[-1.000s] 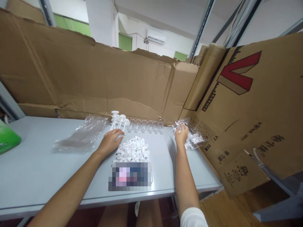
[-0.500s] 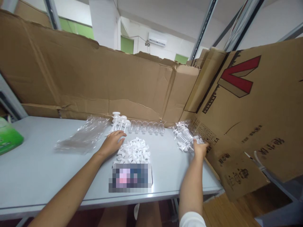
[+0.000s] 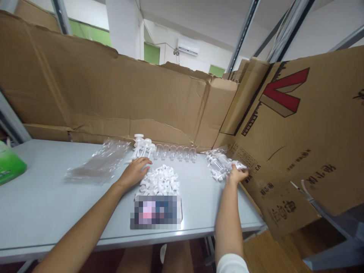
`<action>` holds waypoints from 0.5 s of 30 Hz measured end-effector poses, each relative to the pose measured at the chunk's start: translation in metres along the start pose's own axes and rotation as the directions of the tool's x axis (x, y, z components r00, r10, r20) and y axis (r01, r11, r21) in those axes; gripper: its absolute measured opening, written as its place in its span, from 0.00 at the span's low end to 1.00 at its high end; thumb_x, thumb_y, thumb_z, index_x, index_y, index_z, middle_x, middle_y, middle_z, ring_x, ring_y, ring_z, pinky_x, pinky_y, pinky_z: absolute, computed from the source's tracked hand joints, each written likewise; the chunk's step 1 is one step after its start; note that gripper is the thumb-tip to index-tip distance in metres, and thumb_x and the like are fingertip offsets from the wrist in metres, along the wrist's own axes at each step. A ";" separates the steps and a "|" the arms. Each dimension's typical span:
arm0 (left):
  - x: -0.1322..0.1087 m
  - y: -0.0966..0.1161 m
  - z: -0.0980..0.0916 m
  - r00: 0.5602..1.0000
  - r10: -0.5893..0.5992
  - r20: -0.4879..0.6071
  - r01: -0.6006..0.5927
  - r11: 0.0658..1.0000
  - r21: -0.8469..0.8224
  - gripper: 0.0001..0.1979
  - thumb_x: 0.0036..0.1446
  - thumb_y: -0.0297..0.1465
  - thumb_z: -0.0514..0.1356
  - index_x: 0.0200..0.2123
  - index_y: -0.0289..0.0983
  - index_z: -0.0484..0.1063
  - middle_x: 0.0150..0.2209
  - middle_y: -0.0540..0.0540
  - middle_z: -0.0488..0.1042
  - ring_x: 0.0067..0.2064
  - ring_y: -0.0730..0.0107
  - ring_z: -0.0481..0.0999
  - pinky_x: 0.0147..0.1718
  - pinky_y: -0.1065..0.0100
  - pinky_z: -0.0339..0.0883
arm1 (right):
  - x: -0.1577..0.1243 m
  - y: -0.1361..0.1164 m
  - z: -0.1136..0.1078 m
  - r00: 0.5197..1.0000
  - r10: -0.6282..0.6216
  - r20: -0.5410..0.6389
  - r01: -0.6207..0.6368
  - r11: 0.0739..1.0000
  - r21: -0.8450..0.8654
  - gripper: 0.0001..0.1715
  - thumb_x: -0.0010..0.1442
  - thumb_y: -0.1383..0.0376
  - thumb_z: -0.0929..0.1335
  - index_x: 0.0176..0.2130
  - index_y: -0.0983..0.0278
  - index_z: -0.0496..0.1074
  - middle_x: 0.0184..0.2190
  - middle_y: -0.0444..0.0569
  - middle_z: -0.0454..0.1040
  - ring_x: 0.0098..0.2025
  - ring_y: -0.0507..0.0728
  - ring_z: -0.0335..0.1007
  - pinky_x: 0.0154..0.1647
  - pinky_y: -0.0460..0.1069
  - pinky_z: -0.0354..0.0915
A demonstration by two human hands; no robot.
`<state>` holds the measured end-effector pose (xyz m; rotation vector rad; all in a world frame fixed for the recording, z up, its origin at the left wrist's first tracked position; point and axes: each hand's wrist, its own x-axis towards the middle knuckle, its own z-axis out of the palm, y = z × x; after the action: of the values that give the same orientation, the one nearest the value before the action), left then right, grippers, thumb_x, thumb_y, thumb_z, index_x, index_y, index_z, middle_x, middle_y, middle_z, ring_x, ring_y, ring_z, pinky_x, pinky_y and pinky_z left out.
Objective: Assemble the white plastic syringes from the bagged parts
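My left hand (image 3: 136,169) rests on the table with its fingers stretched out, between the white plunger-like parts (image 3: 144,146) and a pile of small white plastic pieces (image 3: 162,182). To the right, my right hand (image 3: 237,174) has its fingers closed on the near right side of a clear plastic bag (image 3: 220,161). Clear tubes and white parts show through that bag. Behind the pile stand several clear plastic cylinders (image 3: 173,152) in a row. The fingertips of my right hand are partly hidden.
A flat stack of clear plastic bags (image 3: 98,163) lies left of my left hand. A blurred-out flat device (image 3: 156,212) lies at the table's front edge. On the far left stands a green container (image 3: 11,163). Cardboard walls (image 3: 136,98) border the back and right.
My right hand has shifted slightly left and turned at the bag. My left hand stays in the same place, and the view has moved only a little.
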<state>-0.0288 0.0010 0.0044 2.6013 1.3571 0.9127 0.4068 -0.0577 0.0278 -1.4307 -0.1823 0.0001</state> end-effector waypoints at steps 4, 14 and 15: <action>0.000 0.000 -0.001 1.000 -0.003 0.000 0.003 1.000 -0.009 0.15 0.55 0.34 0.48 0.41 0.38 0.70 0.47 0.42 0.68 0.49 0.59 0.66 0.50 0.59 0.57 | 0.006 0.005 0.003 0.992 0.116 0.054 -0.122 0.984 0.128 0.19 0.43 0.67 0.66 0.38 0.69 0.64 0.32 0.50 0.71 0.31 0.56 0.71 0.29 0.50 0.68; 0.000 0.003 -0.004 1.000 -0.010 -0.022 0.008 0.996 -0.085 0.15 0.54 0.35 0.49 0.40 0.38 0.71 0.47 0.42 0.68 0.49 0.58 0.66 0.50 0.58 0.57 | -0.002 -0.005 0.002 0.995 0.039 0.097 -0.070 0.937 0.341 0.29 0.41 0.66 0.66 0.46 0.60 0.62 0.39 0.46 0.70 0.33 0.53 0.69 0.24 0.45 0.66; 0.000 0.003 -0.004 1.000 -0.017 -0.025 0.015 0.994 -0.105 0.15 0.54 0.35 0.50 0.40 0.39 0.71 0.47 0.42 0.68 0.50 0.58 0.66 0.51 0.58 0.56 | -0.004 -0.008 0.002 0.995 0.007 0.098 -0.042 0.934 0.355 0.30 0.41 0.65 0.67 0.47 0.59 0.61 0.41 0.46 0.69 0.35 0.53 0.69 0.26 0.45 0.67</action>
<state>-0.0285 -0.0018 0.0090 2.5061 1.2971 0.9910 0.4014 -0.0569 0.0352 -1.0699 -0.2304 0.1171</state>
